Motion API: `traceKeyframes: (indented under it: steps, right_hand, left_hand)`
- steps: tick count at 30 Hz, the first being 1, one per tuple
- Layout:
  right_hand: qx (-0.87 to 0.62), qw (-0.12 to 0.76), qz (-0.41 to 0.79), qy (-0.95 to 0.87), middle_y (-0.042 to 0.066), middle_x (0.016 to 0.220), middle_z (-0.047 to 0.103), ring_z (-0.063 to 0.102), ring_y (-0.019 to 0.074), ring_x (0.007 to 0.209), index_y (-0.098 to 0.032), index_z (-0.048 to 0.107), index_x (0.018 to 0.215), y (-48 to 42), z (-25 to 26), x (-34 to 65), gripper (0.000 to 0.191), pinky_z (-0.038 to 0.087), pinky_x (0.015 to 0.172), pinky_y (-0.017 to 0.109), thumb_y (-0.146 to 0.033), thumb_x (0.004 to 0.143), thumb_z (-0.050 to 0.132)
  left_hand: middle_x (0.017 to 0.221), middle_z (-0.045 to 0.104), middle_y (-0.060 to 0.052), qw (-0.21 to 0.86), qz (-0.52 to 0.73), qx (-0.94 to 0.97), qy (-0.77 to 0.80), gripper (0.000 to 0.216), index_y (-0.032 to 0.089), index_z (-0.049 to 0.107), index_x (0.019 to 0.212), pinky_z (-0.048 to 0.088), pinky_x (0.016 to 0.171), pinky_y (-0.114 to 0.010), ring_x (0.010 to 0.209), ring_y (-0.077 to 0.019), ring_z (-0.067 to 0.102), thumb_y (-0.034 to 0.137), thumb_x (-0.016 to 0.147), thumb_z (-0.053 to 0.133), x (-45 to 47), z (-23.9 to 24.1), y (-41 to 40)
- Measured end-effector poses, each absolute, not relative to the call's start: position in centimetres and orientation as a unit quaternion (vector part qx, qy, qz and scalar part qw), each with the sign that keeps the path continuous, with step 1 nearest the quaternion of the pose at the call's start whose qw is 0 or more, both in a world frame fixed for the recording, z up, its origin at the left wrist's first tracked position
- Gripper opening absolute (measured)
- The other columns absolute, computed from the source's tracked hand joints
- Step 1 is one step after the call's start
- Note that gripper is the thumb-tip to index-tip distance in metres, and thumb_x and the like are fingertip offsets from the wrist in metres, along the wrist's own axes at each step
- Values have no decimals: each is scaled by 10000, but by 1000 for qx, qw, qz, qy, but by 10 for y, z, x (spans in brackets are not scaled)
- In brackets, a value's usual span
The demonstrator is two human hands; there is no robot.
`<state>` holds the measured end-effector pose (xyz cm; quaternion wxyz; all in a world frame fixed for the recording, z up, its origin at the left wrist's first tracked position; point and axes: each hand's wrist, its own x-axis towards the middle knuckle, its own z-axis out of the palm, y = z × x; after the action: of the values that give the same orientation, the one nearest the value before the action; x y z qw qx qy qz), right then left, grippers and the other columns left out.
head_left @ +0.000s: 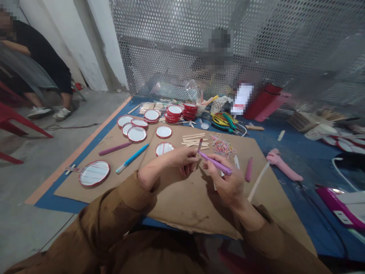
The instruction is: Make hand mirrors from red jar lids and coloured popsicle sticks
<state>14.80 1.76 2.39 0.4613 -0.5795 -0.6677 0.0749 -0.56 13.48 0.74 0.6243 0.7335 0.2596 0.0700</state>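
My left hand (186,158) pinches a small wooden craft stick (200,144), whose upper end is coloured dark reddish. In my right hand (228,184) is a purple marker (218,163), its tip touching or very close to the stick. Beyond my hands lie several plain craft sticks (194,139) and a heap of thin colourful strips (222,146). A round red-rimmed lid (164,148) with sticks across it is partly hidden by my left forearm. At the left, another lid (94,174) has sticks across it and a coloured stick handle.
Brown cardboard (176,205) covers part of the blue table. Around it are a blue marker (132,158), a dark purple marker (115,148), stacked red-rimmed lids (173,112), pliers (224,121), a pink glue gun (285,165) with its cord, and a magenta power strip (339,207). Another person sits far left.
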Motion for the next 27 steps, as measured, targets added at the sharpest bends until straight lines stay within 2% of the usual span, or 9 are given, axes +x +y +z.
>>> traceKeyframes:
  steps: [4,13,27]
  right_hand:
    - [-592,463,71,-656,41,809,751,707,191,700,-202,698,985,17,23,148,207,563,663,300,-333,904,560]
    - [-578,499,54,-644,63,912,756,719,222,840,-214,677,1069,19,18,150,224,556,824,378,-346,912,588]
    - [-565,491,47,-662,66,920,751,713,210,844,-203,668,1053,19,20,151,205,551,793,347,-331,924,571]
  left_hand:
    - [537,594,35,622,74,738,253,156,166,536,766,473,450,-193,451,-106,589,205,915,508,-6,8,135]
    - [509,579,28,629,79,737,235,195,162,554,717,473,458,-196,455,-105,583,189,905,513,-5,5,136]
    - [512,588,23,621,74,737,255,208,161,541,724,472,433,-193,449,-110,587,214,921,501,-5,4,137]
